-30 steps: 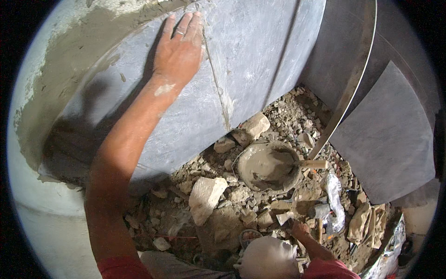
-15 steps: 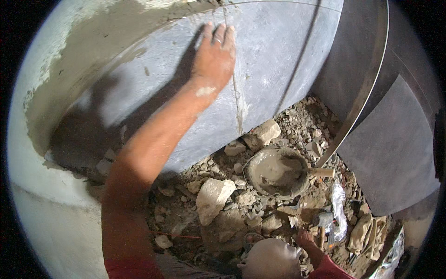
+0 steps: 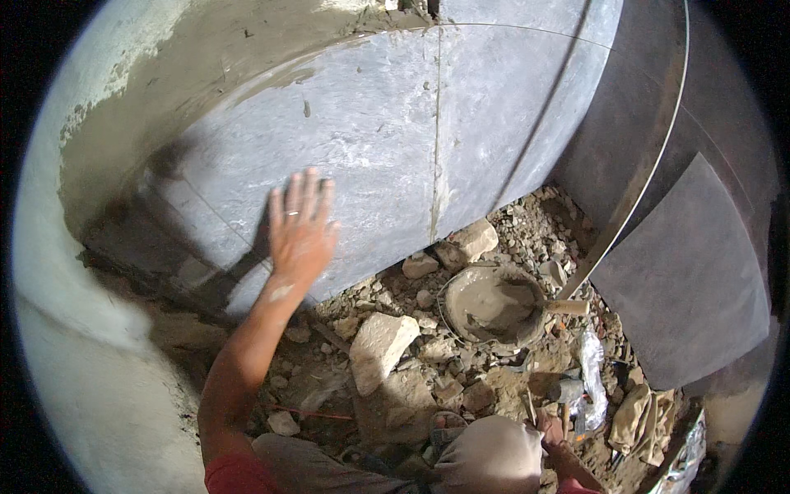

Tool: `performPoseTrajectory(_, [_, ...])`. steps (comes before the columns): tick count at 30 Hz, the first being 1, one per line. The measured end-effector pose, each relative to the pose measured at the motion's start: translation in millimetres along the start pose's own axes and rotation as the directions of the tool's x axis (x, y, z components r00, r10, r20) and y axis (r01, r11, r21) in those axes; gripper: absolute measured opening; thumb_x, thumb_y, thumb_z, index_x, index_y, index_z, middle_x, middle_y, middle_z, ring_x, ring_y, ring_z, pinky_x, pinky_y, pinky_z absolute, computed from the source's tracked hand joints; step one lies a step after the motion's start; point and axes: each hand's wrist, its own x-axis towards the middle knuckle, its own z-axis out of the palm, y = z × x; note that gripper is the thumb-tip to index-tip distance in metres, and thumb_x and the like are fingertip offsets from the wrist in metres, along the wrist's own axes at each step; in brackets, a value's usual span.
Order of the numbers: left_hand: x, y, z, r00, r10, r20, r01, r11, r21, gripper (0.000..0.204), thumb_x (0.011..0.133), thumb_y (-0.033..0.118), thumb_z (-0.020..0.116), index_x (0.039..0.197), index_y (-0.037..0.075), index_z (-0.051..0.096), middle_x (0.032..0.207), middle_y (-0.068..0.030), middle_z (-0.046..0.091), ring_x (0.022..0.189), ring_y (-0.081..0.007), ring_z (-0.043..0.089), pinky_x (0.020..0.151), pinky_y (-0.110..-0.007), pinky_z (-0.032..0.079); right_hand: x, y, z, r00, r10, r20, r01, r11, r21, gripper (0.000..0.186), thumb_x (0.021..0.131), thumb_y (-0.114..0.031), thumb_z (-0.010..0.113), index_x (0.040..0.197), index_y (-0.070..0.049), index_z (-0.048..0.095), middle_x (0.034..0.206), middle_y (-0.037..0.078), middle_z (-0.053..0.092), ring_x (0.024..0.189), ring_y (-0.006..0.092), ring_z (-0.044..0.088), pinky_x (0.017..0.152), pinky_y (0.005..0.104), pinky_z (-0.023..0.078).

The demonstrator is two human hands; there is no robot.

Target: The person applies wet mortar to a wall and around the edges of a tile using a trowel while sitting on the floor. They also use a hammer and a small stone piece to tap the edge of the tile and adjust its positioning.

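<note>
My left hand (image 3: 304,235) is spread with the fingers apart, a ring on one of them. It lies against or just over a large grey tile (image 3: 370,156); contact cannot be told. A thin joint with pale smears runs down between this tile and another grey tile (image 3: 502,99) to its right. Low in the picture, my right hand (image 3: 553,432) is bent closed beside my knee. A small pointed thing sticks up by its fingers, too unclear to name. The hammer (image 3: 566,390) lies close to that hand.
A bucket (image 3: 539,317) of wet mortar with a wooden-handled tool stands among rubble and a pale stone block (image 3: 383,346). To the right are a long bent strip (image 3: 638,202), a loose dark tile (image 3: 687,280), clear plastic (image 3: 592,370) and work gloves (image 3: 638,420). Wet mortar (image 3: 189,82) coats the wall.
My left hand has moved down and left across the tile, away from the joint, and its fingers have spread. My right hand has shifted slightly right and down.
</note>
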Motion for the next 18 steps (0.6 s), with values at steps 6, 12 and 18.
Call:
performPoseTrajectory(6, [-39.5, -48.8, -21.1, 0.993, -0.105, -0.056, 0.114, 0.978, 0.175, 0.070, 0.081, 0.034, 0.068, 0.142, 0.010, 0.043, 0.154, -0.0144, 0.028, 0.141, -0.0357, 0.025, 0.114, -0.053, 0.020, 85.0, -150.2, -131.0, 0.938, -0.315, -0.147, 0.333, 0.697, 0.635, 0.034, 0.082, -0.029, 0.069, 0.102, -0.005, 0.057, 0.080, 0.008, 0.062, 0.069, 0.0172, 0.062, 0.056, 0.0277, 0.051])
performPoseTrajectory(12, [-45.9, -54.7, -14.1, 0.988, -0.137, -0.065, 0.147, 0.969, 0.198, 0.067, 0.081, 0.031, 0.067, 0.140, 0.010, 0.045, 0.155, -0.0112, 0.028, 0.141, -0.0334, 0.028, 0.113, -0.055, 0.021, 175.9, -386.1, -209.3, -0.260, -0.907, -0.332, 0.898, -0.101, -0.428, 0.038, 0.073, -0.011, 0.073, 0.108, -0.014, 0.058, 0.120, 0.007, 0.060, 0.121, 0.0310, 0.055, 0.096, 0.0400, 0.055])
performPoseTrajectory(18, [-43.6, -58.5, -12.4, 0.987, -0.104, -0.119, 0.128, 0.969, 0.212, 0.065, 0.082, 0.028, 0.065, 0.141, 0.012, 0.045, 0.156, -0.0082, 0.027, 0.141, -0.0309, 0.028, 0.113, -0.057, 0.019, 240.2, -491.1, -197.3, -0.385, -0.858, -0.339, 0.814, -0.143, -0.563, 0.034, 0.080, -0.011, 0.067, 0.112, -0.019, 0.059, 0.125, 0.005, 0.058, 0.125, 0.0268, 0.051, 0.087, 0.0315, 0.058])
